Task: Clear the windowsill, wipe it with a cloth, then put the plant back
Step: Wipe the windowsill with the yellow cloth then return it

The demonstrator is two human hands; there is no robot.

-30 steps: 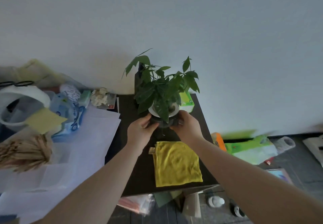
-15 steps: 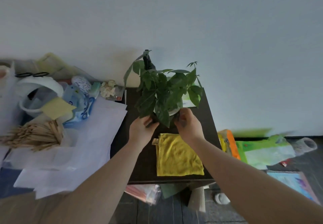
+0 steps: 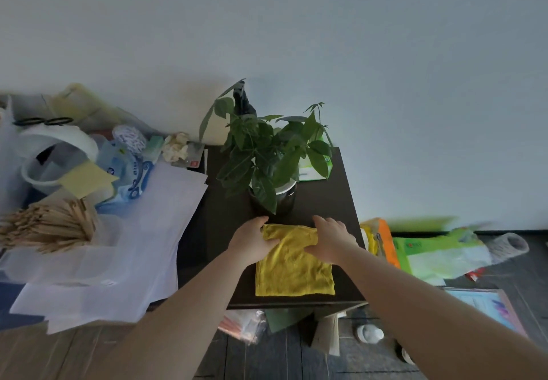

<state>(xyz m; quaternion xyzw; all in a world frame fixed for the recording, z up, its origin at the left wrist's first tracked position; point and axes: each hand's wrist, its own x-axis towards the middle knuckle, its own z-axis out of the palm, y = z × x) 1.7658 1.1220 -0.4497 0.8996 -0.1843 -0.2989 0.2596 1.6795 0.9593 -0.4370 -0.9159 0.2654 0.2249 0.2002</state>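
Observation:
A green leafy plant (image 3: 267, 154) in a dark pot with a white rim stands by itself on the dark tabletop (image 3: 332, 201), near its middle. In front of it lies a folded yellow cloth (image 3: 293, 270). My left hand (image 3: 252, 241) grips the cloth's far left corner. My right hand (image 3: 332, 239) grips its far right corner. Both hands sit just in front of the pot, apart from it. The far edge of the cloth is bunched up between my hands.
A green and white box (image 3: 311, 169) lies behind the plant. White paper sheets (image 3: 124, 255), a bundle of wooden sticks (image 3: 47, 225), a white tub (image 3: 50, 157) and packets crowd the left. Green bags (image 3: 436, 252) and a picture frame (image 3: 486, 305) lie on the floor at right.
Both hands have let go of the plant pot, which now stands on the tabletop. They have moved back toward me and taken hold of the yellow cloth's far corners.

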